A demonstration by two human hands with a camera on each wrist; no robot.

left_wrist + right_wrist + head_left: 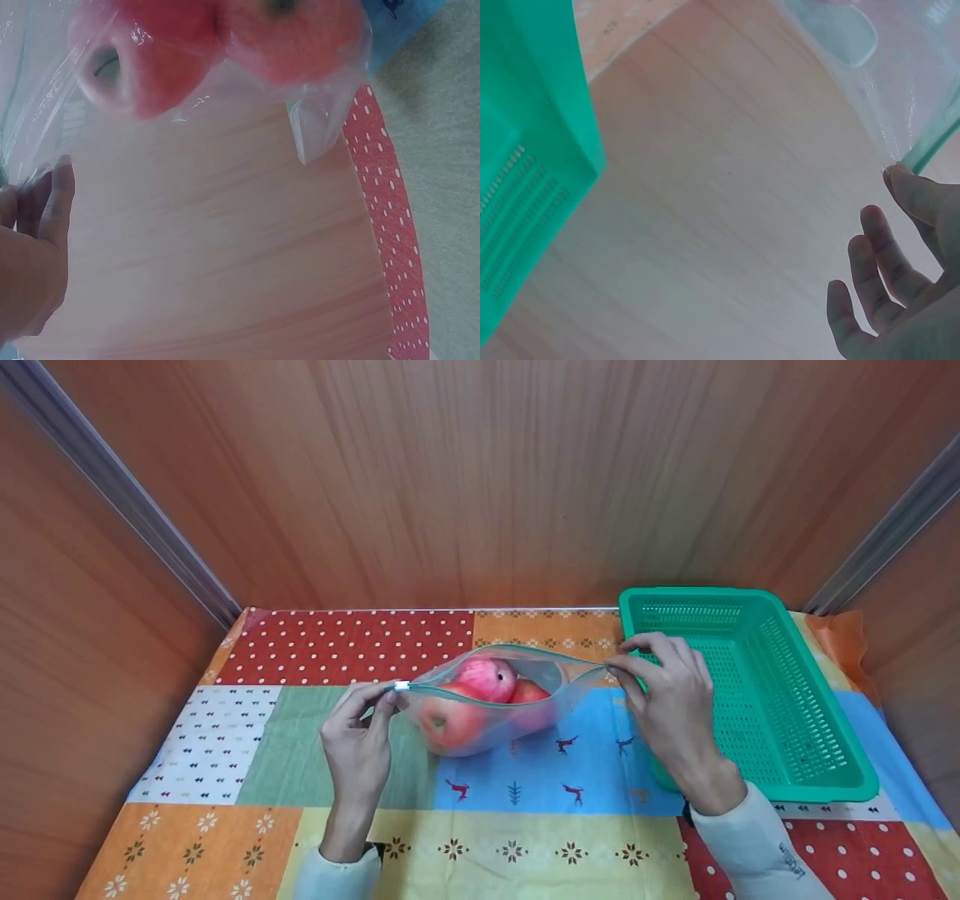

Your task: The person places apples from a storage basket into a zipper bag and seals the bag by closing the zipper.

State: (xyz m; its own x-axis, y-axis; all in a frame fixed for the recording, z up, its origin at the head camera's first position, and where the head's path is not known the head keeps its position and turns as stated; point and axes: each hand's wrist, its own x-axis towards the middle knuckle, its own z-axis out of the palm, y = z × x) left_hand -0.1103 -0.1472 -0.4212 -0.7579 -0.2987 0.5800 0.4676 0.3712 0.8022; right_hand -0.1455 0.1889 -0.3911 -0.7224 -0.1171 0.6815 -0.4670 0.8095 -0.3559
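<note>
A clear zip bag (480, 739) with a green seal strip and a white slider (402, 685) hangs between both hands, its mouth spread apart. Inside it lie a red apple (451, 720), a pink one (487, 676) and another red one (529, 712), partly hidden. My left hand (358, 739) pinches the bag's left corner at the slider. At the opposite corner, my right hand (671, 701) pinches the end of the strip between thumb and forefinger. The right wrist view shows the other fingers of that right hand (900, 277) spread apart. Two apples (161, 56) show through the plastic in the left wrist view.
A green perforated plastic basket (757, 697) stands on the right, partly behind my right hand. The table wears a patchwork-print cloth (517, 840). Wooden panels (480, 480) close in the back and both sides. Orange material (844, 641) lies beyond the basket's right side.
</note>
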